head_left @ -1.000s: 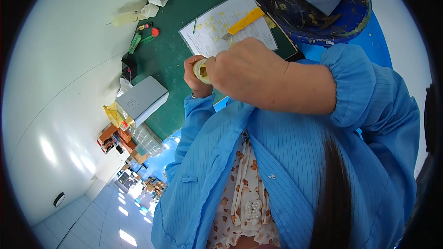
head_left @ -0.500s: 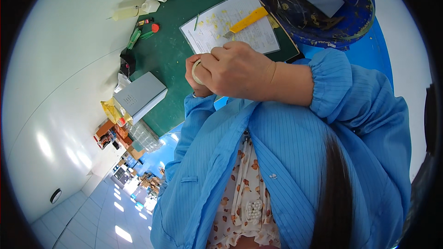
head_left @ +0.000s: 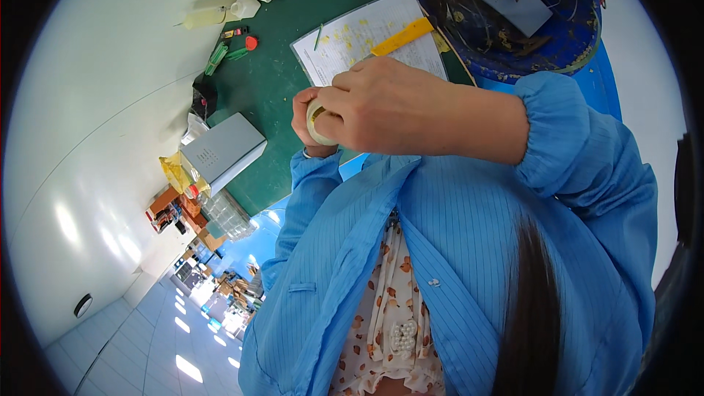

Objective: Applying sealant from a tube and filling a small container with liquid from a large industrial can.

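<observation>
Green tabletop [head_left: 257,92], hands [head_left: 389,106] together at ring [head_left: 312,125]

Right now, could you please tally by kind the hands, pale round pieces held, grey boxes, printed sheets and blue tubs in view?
Hands (left hand, right hand): 2
Pale round piece: 1
Grey boxes: 2
Printed sheet: 1
Blue tub: 1
Total: 7
</observation>
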`<state>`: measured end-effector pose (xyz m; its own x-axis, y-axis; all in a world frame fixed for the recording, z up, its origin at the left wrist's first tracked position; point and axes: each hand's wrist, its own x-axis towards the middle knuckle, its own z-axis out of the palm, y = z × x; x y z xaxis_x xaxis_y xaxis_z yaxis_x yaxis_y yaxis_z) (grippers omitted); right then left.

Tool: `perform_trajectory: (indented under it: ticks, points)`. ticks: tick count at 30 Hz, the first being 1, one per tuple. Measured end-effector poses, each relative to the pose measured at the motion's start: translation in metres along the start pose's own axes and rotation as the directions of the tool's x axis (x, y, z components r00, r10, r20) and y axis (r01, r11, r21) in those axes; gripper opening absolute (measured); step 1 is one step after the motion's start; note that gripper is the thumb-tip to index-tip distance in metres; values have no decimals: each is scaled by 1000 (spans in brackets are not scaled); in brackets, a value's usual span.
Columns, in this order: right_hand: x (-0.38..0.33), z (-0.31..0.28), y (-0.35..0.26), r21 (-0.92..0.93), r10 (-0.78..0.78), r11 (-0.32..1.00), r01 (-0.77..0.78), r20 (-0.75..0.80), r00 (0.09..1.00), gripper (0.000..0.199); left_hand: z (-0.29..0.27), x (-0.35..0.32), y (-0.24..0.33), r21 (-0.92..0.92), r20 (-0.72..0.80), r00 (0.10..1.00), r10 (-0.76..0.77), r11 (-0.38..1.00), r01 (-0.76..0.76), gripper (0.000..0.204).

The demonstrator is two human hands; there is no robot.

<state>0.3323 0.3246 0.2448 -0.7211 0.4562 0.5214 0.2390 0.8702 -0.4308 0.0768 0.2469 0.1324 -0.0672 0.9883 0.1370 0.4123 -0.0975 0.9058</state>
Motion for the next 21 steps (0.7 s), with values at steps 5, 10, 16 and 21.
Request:
perform_trajectory:
  ticks: [5,10,16,21]
  points:
    - [2,-13,-6,-152,-5,988,-6,-75,997,10,-3,2,-6,-322,-13,941,-338,892,316,26]
    - [0,-4,-5,-98,-26,995,7,-194,981,10,0,4,-1,-350,-34,949,-312,894,281,26]
    - [-2,8,6,39,-104,992,120,-290,951,11,0,11,8,-84,37,997,-74,994,77,21]
    - [-1,-17,16,55,-193,979,195,-44,980,13,-10,14,10,58,131,991,26,998,-34,19]
